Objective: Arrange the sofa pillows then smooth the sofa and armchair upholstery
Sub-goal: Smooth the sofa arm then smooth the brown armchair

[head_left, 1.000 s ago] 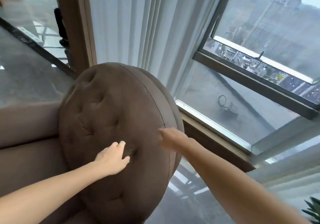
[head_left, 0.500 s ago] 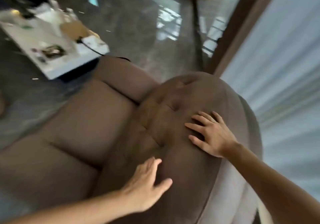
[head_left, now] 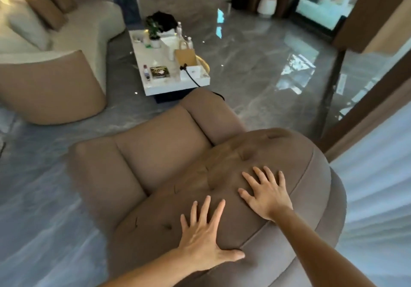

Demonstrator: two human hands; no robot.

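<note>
A brown armchair [head_left: 160, 153] fills the middle of the view, seen from behind its round tufted backrest [head_left: 278, 153]. My left hand [head_left: 204, 240] lies flat on the lower part of the backrest, fingers spread. My right hand [head_left: 266, 193] lies flat higher up and to the right, fingers spread too. Neither hand holds anything. A cream sofa [head_left: 89, 26] with a tan end stands at the far left, with pillows [head_left: 31, 29] leaning on its back.
A white coffee table [head_left: 153, 80] with a plant, bottles, a paper bag and a cable stands beyond the armchair. Glossy grey floor [head_left: 266, 64] surrounds it. White curtains [head_left: 378, 186] hang at the right, a glass partition behind them.
The view swung from the window and curtain to the room. Both hands moved over the backrest and now lie flat with fingers spread wider.
</note>
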